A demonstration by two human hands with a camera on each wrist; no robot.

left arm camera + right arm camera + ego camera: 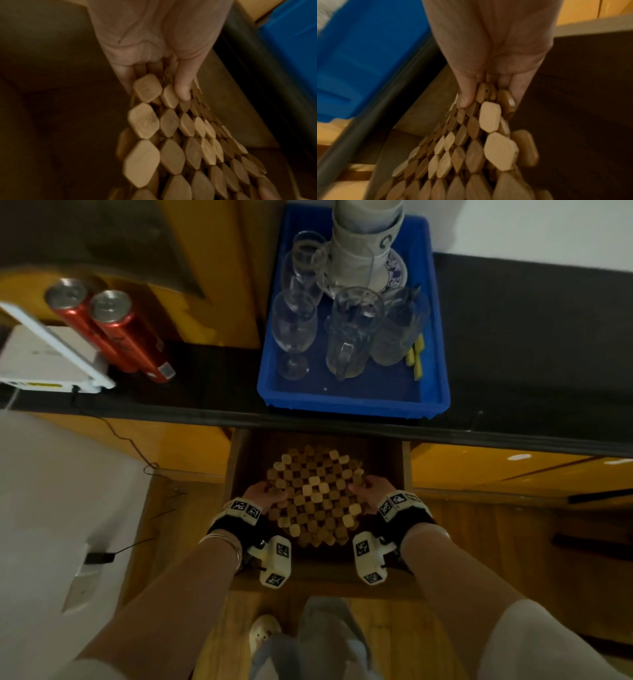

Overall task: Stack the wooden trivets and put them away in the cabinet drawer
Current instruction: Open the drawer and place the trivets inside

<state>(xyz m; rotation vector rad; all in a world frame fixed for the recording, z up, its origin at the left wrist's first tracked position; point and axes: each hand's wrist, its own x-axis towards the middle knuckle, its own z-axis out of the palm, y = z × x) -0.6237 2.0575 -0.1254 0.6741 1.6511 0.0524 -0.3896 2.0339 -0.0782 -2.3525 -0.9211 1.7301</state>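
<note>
Both hands hold the stacked wooden trivets point(315, 494) over the open drawer point(236, 460): the left hand point(262, 493) pinches the left edge with thumb on top, and the right hand point(371, 491) pinches the right edge. Above, a dark countertop point(531, 337) carries a blue tray point(356, 402) of glasses point(352, 333) and bowls point(366, 241), two red cans point(120, 330) and a white box point(44, 361). The cabinet fronts point(496, 470) are glossy yellow; the floor point(445, 559) is wood.

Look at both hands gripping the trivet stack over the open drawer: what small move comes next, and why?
Probably lower the trivet stack onto the drawer floor, then let go. The left hand and right hand grip its opposite edges, and it already sits within the drawer walls.
</note>
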